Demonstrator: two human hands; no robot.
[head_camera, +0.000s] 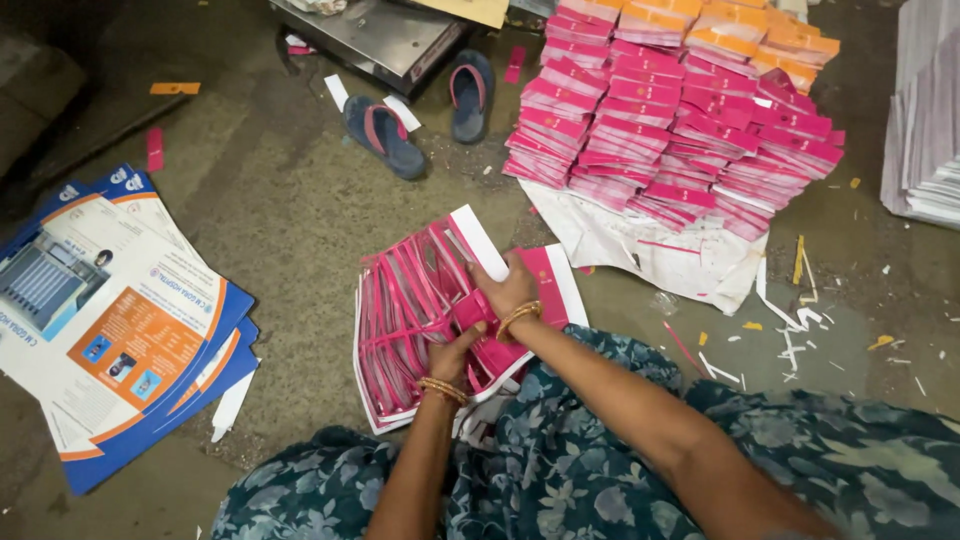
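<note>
On the floor, the left hand and right hand both have their grip clamped on a pink piece over the die-cut sheets. Thin, light, bendable card, probably easy to tear; best held near edges.

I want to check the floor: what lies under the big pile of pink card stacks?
Under the pink card stacks lies a crumpled white sheet, its front edge showing. Whatever else is beneath them is covered.

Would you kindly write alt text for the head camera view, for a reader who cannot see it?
Seen from above, a seated person's left hand and right hand grip a pink die-cut printed sheet on a stack on the concrete floor. Beyond lie bundled pink cards and a pair of blue sandals, with blue and orange brochures on the left.
</note>
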